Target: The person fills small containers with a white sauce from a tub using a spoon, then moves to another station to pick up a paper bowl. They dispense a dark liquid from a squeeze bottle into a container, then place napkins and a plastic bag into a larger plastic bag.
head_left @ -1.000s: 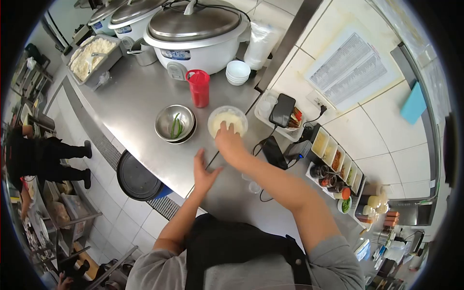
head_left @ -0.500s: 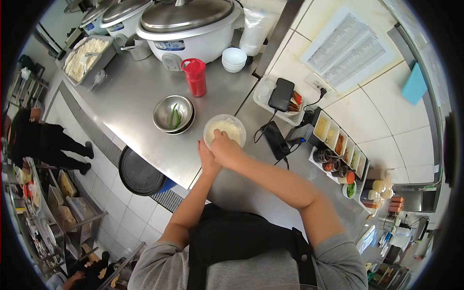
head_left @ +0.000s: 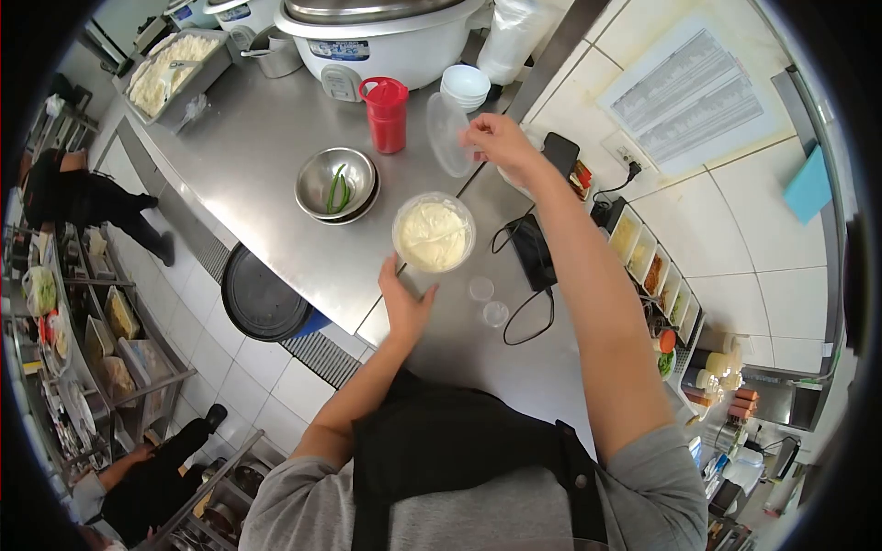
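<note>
Clearly, in the head view the right hand (head_left: 501,147) has its fingers pinched on the edge of a clear round plastic lid (head_left: 447,133), which it holds tilted up above the stainless-steel counter (head_left: 243,147). The round plastic tub (head_left: 472,235) stands uncovered nearer the body, with a thick, pale-yellow cream (head_left: 434,237) in it, the surface smeared and uneven. At the tub's near-left side is the left hand (head_left: 407,303), open and gripping nothing, thumb spread from the fingers; whether its fingertips touch the tub's wall I cannot tell. Left of the tub sit stacked metal bowls (head_left: 310,173), the top one holding green chillies (head_left: 338,190). Beyond these stands a red lidded plastic jug (head_left: 388,119), and past the raised lid a stack of small white bowls (head_left: 466,84) lies near a large white rice cooker (head_left: 395,55). Two small clear plastic cups (head_left: 480,288) lie on the near side of the tub, and to its right a black phone-like device (head_left: 533,253) rests beside a looping black cable (head_left: 551,317). Off to the left, beyond the counter's edge, one person in dark clothes (head_left: 92,197) is near metal shelving (head_left: 138,390), with another (head_left: 152,491) lower down.
</note>
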Tool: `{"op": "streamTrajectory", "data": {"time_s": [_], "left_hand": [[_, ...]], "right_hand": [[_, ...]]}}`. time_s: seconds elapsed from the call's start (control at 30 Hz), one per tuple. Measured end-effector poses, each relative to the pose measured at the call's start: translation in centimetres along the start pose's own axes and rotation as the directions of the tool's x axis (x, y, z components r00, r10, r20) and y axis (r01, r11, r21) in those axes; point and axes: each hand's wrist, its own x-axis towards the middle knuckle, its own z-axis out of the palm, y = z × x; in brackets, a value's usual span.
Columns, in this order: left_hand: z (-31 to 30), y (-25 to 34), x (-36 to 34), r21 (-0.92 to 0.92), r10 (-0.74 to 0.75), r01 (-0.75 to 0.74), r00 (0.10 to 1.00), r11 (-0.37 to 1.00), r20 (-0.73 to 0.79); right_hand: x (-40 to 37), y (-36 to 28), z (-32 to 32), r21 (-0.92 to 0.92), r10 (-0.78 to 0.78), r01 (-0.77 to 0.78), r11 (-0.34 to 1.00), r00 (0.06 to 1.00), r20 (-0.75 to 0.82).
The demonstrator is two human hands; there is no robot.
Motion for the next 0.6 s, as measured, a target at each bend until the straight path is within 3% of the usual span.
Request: {"op": "streamTrajectory", "data": {"time_s": [0.07, 0.13, 0.2, 0.23, 0.27, 0.3, 0.33, 0.37, 0.43, 0.53, 0.6], "left_hand": [[0.0, -1.6, -4.0, -0.007, 0.002, -0.001, 0.996, 1.0, 0.091], [-0.6, -0.8, -5.0, -0.091, 0.119, -0.1, 0.968, 0.991, 0.223], [0.0, -0.8, -4.1, -0.196, 0.235, -0.178, 0.916, 0.964, 0.325], [0.3, 0.2, -3.6, -0.261, 0.226, -0.128, 0.893, 0.957, 0.39], [0.7, 0.7, -3.0, -0.264, 0.272, -0.169, 0.863, 0.95, 0.426], [1.1, 1.1, -2.3, -0.271, 0.318, -0.211, 0.83, 0.939, 0.458], [1.5, 1.4, -1.8, -0.281, 0.364, -0.252, 0.794, 0.926, 0.487], [1.9, 1.5, -1.5, -0.282, 0.363, -0.247, 0.777, 0.927, 0.514], [2.8, 1.8, -1.1, -0.291, 0.365, -0.235, 0.741, 0.927, 0.564], [3.0, 1.9, -1.3, -0.307, 0.397, -0.261, 0.712, 0.915, 0.579], [2.6, 2.4, -1.6, -0.278, 0.418, -0.312, 0.694, 0.909, 0.586]], "right_hand": [[0.8, 4.4, 1.3, 0.192, 0.031, -0.005, 0.981, 0.99, -0.137], [0.4, 8.2, 2.9, 0.39, 0.115, -0.018, 0.921, 0.967, -0.227], [0.0, 11.0, 3.6, 0.372, 0.236, -0.124, 0.92, 0.933, -0.273], [-0.1, 11.5, 3.9, 0.365, 0.284, -0.167, 0.916, 0.912, -0.295], [-0.4, 11.8, 3.8, 0.074, 0.194, -0.179, 0.981, 0.903, -0.383], [-1.0, 11.3, 3.7, -0.224, 0.078, -0.193, 0.955, 0.895, -0.439], [-1.5, 10.7, 3.7, -0.503, -0.052, -0.21, 0.838, 0.888, -0.457], [-2.3, 10.3, 3.7, -0.606, -0.22, -0.047, 0.794, 0.907, -0.359], [-4.7, 7.9, 3.8, -0.749, -0.516, 0.271, 0.605, 0.85, -0.109], [-8.5, 5.1, 5.2, -0.826, -0.413, 0.542, 0.158, 0.796, 0.443], [-9.2, 6.3, 6.5, -0.846, -0.341, 0.533, -0.031, 0.789, 0.51]]}}
